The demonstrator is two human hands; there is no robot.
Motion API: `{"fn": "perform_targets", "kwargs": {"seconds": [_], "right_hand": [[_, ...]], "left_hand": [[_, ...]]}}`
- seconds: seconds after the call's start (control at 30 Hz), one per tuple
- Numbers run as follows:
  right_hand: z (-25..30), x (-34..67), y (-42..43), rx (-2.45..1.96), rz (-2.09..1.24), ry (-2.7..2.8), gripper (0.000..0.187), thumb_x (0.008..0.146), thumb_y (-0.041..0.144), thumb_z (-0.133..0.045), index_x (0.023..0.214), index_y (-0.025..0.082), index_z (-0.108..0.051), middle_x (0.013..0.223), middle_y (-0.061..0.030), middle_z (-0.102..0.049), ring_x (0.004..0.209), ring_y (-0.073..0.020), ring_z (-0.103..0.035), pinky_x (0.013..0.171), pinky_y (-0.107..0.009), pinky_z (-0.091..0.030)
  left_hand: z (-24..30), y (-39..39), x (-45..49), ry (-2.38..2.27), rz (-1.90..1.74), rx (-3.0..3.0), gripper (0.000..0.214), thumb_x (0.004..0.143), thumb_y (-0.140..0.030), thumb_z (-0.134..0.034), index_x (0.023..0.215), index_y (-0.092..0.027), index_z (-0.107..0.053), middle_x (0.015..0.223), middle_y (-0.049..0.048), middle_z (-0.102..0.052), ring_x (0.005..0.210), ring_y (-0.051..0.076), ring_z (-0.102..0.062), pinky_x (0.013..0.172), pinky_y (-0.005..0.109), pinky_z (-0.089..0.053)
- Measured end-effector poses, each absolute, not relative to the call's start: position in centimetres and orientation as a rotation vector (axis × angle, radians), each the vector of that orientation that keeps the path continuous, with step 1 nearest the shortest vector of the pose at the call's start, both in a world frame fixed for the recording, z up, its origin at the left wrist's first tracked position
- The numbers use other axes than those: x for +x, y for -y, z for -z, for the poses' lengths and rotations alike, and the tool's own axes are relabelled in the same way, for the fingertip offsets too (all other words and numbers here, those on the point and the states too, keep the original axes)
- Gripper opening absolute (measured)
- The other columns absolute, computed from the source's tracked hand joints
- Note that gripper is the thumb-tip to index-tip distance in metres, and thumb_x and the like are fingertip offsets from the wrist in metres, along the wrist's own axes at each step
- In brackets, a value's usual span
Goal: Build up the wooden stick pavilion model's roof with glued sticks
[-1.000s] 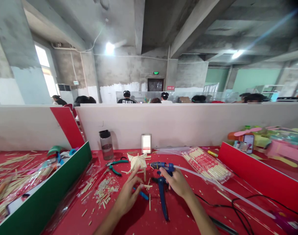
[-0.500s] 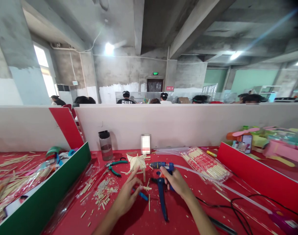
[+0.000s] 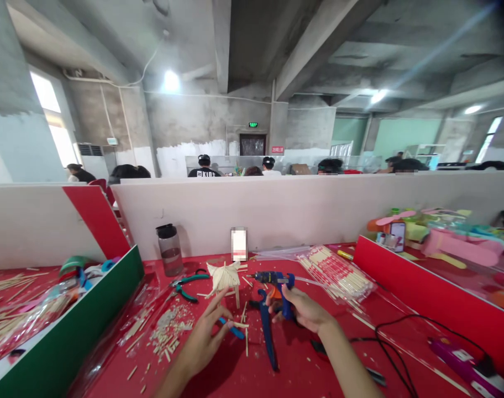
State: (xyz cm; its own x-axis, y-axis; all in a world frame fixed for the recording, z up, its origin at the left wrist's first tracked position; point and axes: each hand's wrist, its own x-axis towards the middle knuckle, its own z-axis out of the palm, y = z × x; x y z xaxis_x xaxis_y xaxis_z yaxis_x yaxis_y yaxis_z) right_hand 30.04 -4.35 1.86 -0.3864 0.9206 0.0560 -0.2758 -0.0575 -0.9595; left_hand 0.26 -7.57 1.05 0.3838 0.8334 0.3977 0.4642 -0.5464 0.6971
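Note:
My right hand (image 3: 305,309) is wrapped round the handle of a blue hot glue gun (image 3: 273,278), whose nozzle points left toward a small house made of pale sticks (image 3: 224,277). A clear glue stick trails from the gun's back end. My left hand (image 3: 204,338) pinches a short pale stick (image 3: 239,325) between thumb and fingers, just below the stick house. A blue tool (image 3: 267,335) with long handles lies on the red table (image 3: 243,376) between my hands.
Green-handled pliers (image 3: 185,283) and a dark bottle (image 3: 169,250) lie left of the house. Stick offcuts (image 3: 167,330) litter the table. A bag of sticks (image 3: 337,273) lies at the right, a black cable (image 3: 397,331) beyond it. Green and red dividers flank the table. People sit behind the white partition.
The view has swung a little to the right. My right hand has lifted the glue gun slightly off the table; my left hand keeps its pinch on the short stick.

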Motion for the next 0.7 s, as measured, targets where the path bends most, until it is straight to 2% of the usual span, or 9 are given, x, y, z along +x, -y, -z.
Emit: {"fn": "perform_targets", "kwargs": {"seconds": [0.13,0.27,0.37,0.53,0.6,0.7], "right_hand": [[-1.8,30.4,4.1,-0.677,-1.653,1.195,0.042,0.073,0.042,-0.088,0.102,0.02,-0.067,0.099,-0.0074,-0.075,0.096,-0.0243,-0.073,0.098,-0.044,-0.054],[-2.2,30.6,4.2,-0.604,-1.669,1.172,0.05,0.069,0.033,-0.091,0.11,0.022,-0.064,0.112,-0.0081,-0.072,0.11,-0.0279,-0.069,0.104,-0.05,-0.049],[-2.3,30.9,4.1,-0.684,-1.617,1.186,0.055,0.067,0.036,-0.09,0.112,0.023,-0.061,0.108,-0.0075,-0.072,0.106,-0.0277,-0.07,0.1,-0.049,-0.051],[-1.4,31.6,3.0,-1.111,-1.175,1.353,0.042,0.076,0.049,-0.071,0.104,0.021,-0.058,0.086,-0.0048,-0.071,0.089,-0.0251,-0.072,0.084,-0.04,-0.057],[-0.7,31.9,2.2,-1.229,-1.036,1.357,0.034,0.079,0.045,-0.063,0.102,0.021,-0.057,0.08,-0.0027,-0.069,0.078,-0.0223,-0.07,0.072,-0.035,-0.056],[0.3,32.6,1.0,-1.44,-0.844,1.356,0.023,0.084,0.037,-0.054,0.1,0.02,-0.056,0.072,-0.0007,-0.064,0.062,-0.0198,-0.064,0.06,-0.03,-0.05]], "left_hand": [[-0.9,7.9,0.2,-1.097,-0.983,2.202,0.022,0.099,-0.035,-0.053,0.093,-0.023,-0.07,0.158,0.0108,-0.045,0.146,0.034,-0.041,0.116,0.049,-0.04],[-0.8,8.0,0.1,-1.103,-0.969,2.219,0.022,0.099,-0.034,-0.053,0.093,-0.023,-0.071,0.16,0.0107,-0.044,0.145,0.033,-0.043,0.113,0.045,-0.043],[-1.0,8.1,0.3,-1.106,-0.965,2.197,0.022,0.098,-0.034,-0.054,0.091,-0.023,-0.071,0.159,0.0106,-0.045,0.139,0.032,-0.051,0.109,0.041,-0.047],[-1.4,8.3,0.5,-1.097,-0.966,2.178,0.024,0.098,-0.036,-0.052,0.089,-0.023,-0.07,0.158,0.0106,-0.046,0.132,0.032,-0.058,0.104,0.042,-0.05],[-1.3,8.2,0.5,-1.092,-0.984,2.181,0.024,0.098,-0.036,-0.053,0.089,-0.023,-0.071,0.151,0.012,-0.053,0.132,0.033,-0.057,0.103,0.043,-0.05],[-0.9,8.2,0.5,-1.093,-0.993,2.189,0.024,0.098,-0.037,-0.053,0.09,-0.023,-0.071,0.13,0.0132,-0.067,0.132,0.033,-0.056,0.103,0.042,-0.05]]}}
